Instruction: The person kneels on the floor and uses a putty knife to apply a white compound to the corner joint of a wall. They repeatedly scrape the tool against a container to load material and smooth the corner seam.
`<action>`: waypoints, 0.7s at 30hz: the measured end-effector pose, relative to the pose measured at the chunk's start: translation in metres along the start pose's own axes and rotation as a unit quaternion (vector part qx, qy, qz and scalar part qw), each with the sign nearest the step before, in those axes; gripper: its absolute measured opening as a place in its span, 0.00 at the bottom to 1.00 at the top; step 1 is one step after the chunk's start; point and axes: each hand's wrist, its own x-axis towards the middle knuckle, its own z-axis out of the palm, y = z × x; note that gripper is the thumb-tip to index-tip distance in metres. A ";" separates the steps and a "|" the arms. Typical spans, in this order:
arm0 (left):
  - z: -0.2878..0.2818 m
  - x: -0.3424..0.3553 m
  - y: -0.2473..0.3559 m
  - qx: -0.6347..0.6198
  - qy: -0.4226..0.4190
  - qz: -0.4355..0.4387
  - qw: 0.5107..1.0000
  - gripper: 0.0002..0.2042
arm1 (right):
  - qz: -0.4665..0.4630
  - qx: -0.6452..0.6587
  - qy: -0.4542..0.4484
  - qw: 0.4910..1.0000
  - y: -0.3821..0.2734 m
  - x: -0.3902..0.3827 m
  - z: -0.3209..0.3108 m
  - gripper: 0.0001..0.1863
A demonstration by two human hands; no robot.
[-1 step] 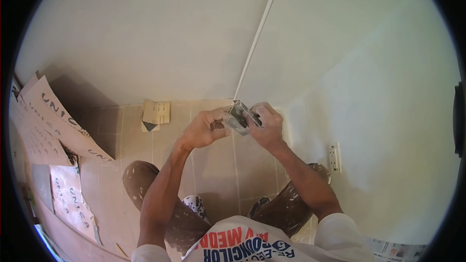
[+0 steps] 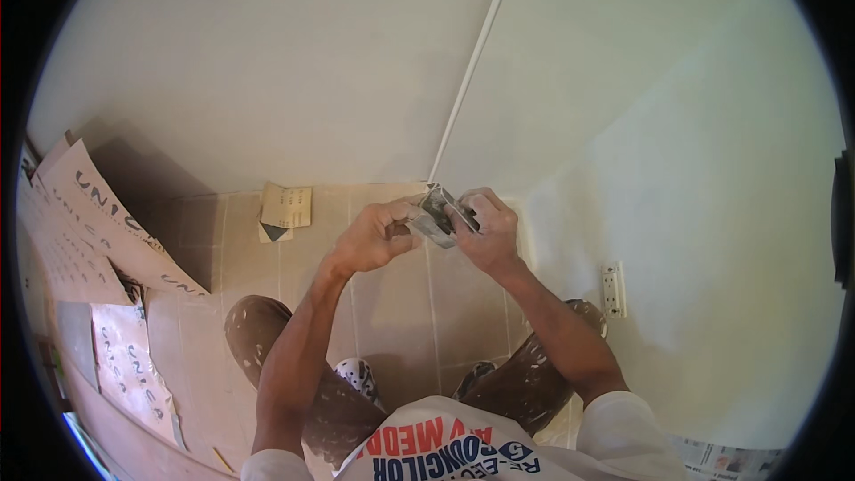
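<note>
In front of the wall corner, both my hands grip a folded piece of grey, dusty sandpaper [image 2: 436,216]. My left hand [image 2: 378,236] pinches its left edge between thumb and fingers. On the other side, my right hand [image 2: 488,230] is closed around the right part, with its fingertips pressed into the fold. The sandpaper's inner face looks dark, and pale dust coats its outer side. My fingers hide part of it, so I cannot tell whether anything lies inside the fold.
More sandpaper with a tan back [image 2: 287,206] lies on the tiled floor [image 2: 392,303] by the wall. Large printed brown sheets [image 2: 98,214] lean at the left. A white strip [image 2: 476,58] runs up the corner. A wall socket [image 2: 614,289] sits at the right, and newspaper [image 2: 726,458] lies lower right.
</note>
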 end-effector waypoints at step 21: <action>-0.009 -0.003 -0.002 0.000 0.025 -0.036 0.999 0.11 | 0.167 0.175 -0.064 0.968 -0.008 0.013 -0.011 0.08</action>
